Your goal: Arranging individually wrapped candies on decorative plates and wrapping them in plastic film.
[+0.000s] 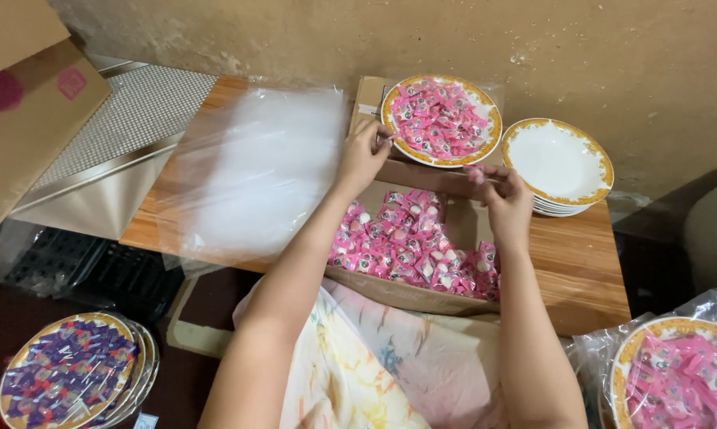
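Observation:
A white plate with a gold rim [442, 119], heaped with pink wrapped candies, rests on the far flap of an open cardboard box [410, 290]. My left hand [364, 155] grips the plate's near left rim. My right hand [503, 200] hovers at its near right edge, fingers pinched around a pink candy. Inside the box, below both hands, lie many more pink candies [410, 242].
A stack of empty gold-rimmed plates [559, 165] sits right of the box on the wooden table [585, 270]. Clear plastic sheets [255, 167] cover the table's left. Wrapped candy-filled plates stand at bottom left [71, 369] and bottom right [680, 373]. A rough wall lies behind.

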